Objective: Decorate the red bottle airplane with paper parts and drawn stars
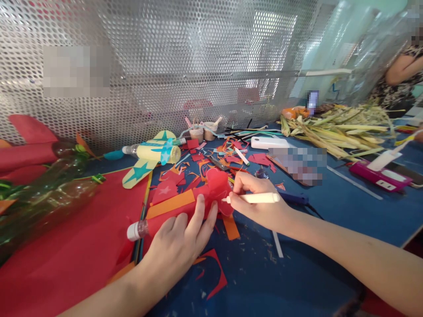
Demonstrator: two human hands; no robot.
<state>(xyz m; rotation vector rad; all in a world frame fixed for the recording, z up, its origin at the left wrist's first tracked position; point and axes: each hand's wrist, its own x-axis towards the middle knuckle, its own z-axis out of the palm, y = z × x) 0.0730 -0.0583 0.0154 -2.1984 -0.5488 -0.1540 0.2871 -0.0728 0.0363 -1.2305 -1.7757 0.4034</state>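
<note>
My left hand (180, 235) is wrapped over a small plastic bottle (172, 215) covered in red paper, with a white cap and an orange strip along it. Its index and middle fingers stretch toward a red scalloped paper piece (218, 182) at the bottle's right end. My thumb is hidden. Pinched in my right hand (254, 198) is a white marker (262, 198), its tip pointing left at the scalloped piece. Whether the tip touches the paper I cannot tell. An orange paper strip (231, 226) sticks out below.
Red and orange scraps (198, 169) litter the blue table (257, 281). A yellow bottle plane (153, 154) with blue stars lies behind, scissors (216, 163) nearby. At left are green bottles (59, 207) and red sheets (82, 251); at right, dry husks (340, 127), a purple device (380, 174) and a person (401, 75).
</note>
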